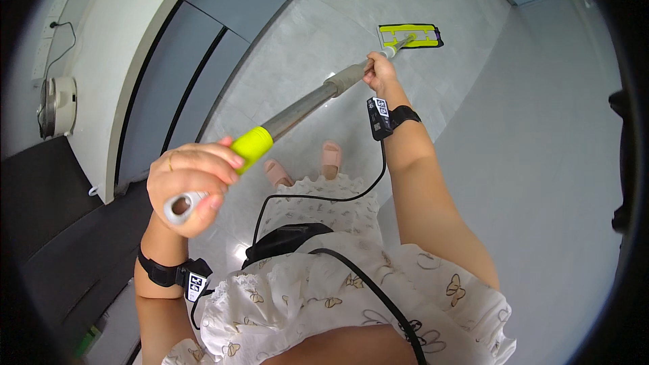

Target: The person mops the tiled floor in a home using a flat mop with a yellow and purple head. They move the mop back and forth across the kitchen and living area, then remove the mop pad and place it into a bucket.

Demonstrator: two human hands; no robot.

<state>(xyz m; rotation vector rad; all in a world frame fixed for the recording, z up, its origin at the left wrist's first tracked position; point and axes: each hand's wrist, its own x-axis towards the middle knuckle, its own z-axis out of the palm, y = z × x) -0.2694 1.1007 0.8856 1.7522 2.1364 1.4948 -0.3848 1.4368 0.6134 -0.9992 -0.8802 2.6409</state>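
My left hand (190, 182) is wrapped around the lime-green grip (253, 147) at the top end of a flat mop's handle. A grey hanging loop (181, 207) sticks out below that fist. Farther down the metal pole (304, 111), just past a grey foam sleeve (346, 79), my right hand (380, 72) grasps the shaft. The pole slants away from me to the rectangular mop head (410, 35), which is lime green and grey with a dark edge. It rests flat on the grey tiled floor (314, 30).
On the left run grey cabinets (167, 61) under a white countertop (96, 61), where a round white appliance (63, 106) stands. A black seat or bench (45, 213) sits at lower left. A plain grey wall (522, 126) rises on the right. Black cables (324, 197) cross my body.
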